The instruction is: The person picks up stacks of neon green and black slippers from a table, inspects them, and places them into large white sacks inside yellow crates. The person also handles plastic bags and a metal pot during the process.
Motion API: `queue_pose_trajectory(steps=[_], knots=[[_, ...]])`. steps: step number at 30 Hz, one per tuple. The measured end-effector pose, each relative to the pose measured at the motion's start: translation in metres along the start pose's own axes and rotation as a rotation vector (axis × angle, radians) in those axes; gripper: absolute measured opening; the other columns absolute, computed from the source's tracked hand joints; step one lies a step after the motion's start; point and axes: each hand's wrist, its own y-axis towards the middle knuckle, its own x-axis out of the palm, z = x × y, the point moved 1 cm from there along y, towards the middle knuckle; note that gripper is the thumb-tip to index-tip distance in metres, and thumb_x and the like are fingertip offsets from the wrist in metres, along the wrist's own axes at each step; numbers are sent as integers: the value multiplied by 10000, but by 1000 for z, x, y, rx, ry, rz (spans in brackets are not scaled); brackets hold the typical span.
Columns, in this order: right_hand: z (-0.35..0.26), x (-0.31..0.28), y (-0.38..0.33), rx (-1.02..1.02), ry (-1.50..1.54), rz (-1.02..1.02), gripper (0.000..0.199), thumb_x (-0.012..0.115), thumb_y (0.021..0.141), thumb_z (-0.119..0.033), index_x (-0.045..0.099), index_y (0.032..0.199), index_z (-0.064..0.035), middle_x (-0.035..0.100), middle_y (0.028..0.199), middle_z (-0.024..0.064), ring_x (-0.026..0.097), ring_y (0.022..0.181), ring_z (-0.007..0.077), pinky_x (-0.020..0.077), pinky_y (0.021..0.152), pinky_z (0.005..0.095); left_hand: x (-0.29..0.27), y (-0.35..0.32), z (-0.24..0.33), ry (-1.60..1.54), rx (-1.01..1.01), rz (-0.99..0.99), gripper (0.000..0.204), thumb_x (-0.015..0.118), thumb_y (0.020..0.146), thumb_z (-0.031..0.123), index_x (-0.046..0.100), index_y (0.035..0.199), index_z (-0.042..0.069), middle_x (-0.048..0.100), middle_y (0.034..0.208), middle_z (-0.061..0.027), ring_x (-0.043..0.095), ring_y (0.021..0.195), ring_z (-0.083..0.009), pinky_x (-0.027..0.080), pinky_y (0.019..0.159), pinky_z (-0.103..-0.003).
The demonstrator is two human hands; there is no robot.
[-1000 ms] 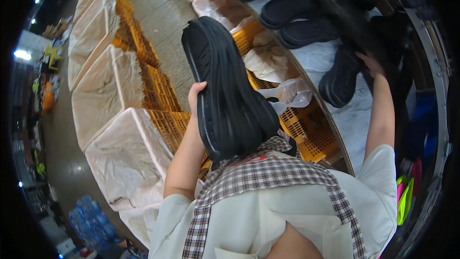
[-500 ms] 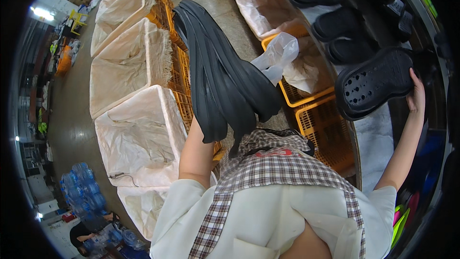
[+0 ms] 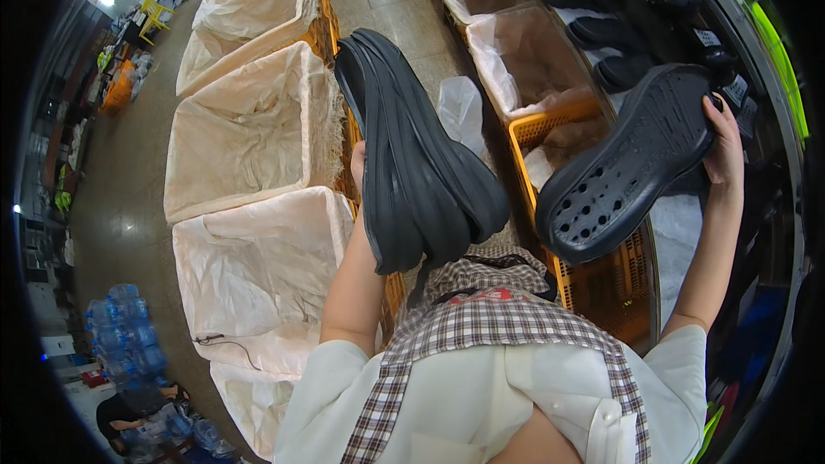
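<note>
A bundle of several black shoe soles (image 3: 421,163), pressed side by side, is held up in front of my body. My left hand (image 3: 357,165) grips it from the left; most of its fingers are hidden behind the soles. At the right, my right hand (image 3: 724,142) holds a single black shoe sole (image 3: 662,142) by its upper right edge, thumb on the face turned to me. That face has round holes at its lower end and ridges higher up. The single sole slants down toward the bundle, with a gap between them.
Lined crates (image 3: 305,120) stand in a row to my left. More lined crates (image 3: 559,60) and a yellow crate (image 3: 520,127) are at right, beside a shelf with black soles (image 3: 620,73). A clear plastic bag (image 3: 461,112) lies between rows. Blue water bottles (image 3: 125,326) stand far left.
My right hand has brought the single sole leftward, away from the shelf and nearer the bundle, and tilted it more steeply. The left hand keeps the bundle. The whole view has shifted slightly.
</note>
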Motion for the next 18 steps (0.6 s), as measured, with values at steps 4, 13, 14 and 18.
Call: queue_pose_trajectory(steps=[4, 13, 14, 18], knots=[[3, 84, 42, 1, 29, -123, 254, 633, 854, -200, 576, 1042, -38, 611, 861, 10, 617, 792, 93, 512, 718, 229, 19, 16, 24, 75, -45, -11, 610, 463, 732, 283, 476, 1234, -64, 564, 1171, -223, 572, 1049, -369, 450, 942, -498], [94, 288, 180, 135, 21, -637, 213, 669, 820, -145, 588, 980, -30, 633, 880, 42, 614, 782, 121, 500, 739, 255, -7, 159, 69, 614, -42, 118, 437, 490, 850, 110, 463, 1267, -20, 572, 1143, -164, 623, 945, -224, 552, 775, -310], [109, 307, 200, 51, -47, -702, 230, 682, 809, -178, 592, 967, -38, 622, 869, 46, 601, 804, 120, 491, 762, 264, -4, 185, 74, 568, -93, 114, 396, 494, 913, 137, 461, 1281, -6, 566, 1159, -152, 620, 942, -198, 547, 773, -288], [148, 350, 284, -727, -725, -373, 351, 692, 804, -277, 570, 1006, -18, 559, 1034, 165, 537, 1009, 210, 423, 886, 335, 14, 270, 108, 558, -200, 154, 397, 492, 921, 149, 457, 1287, -3, 564, 1163, -149, 617, 945, -191, 544, 777, -283]])
